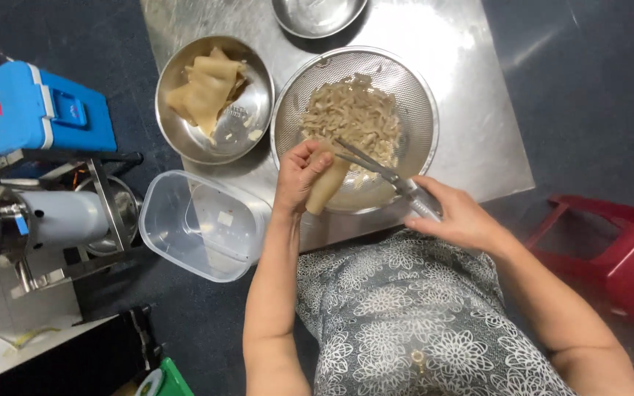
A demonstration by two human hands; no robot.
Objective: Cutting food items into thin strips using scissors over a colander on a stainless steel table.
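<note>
The left hand (301, 176) is curled around a rolled beige sheet (326, 187), thumb and fingers pinching it, held over the near rim of the strainer (420, 95). The right hand (458, 214) grips the handles of scissors (376, 167), fingers closed through them; the blades stand parted, their tips just above the roll and over the strainer. In the strainer lies a heap of cut strips (352, 117), pale and tangled. Left of the strainer, touching its rim, sits a steel bowl (185, 132) with more folded sheets (207, 88). Near-left of the strainer is a clear plastic tub (163, 220), and beyond the strainer a second steel dish (317, 18) is partly out of view. All rest on a steel tray (478, 147).
</note>
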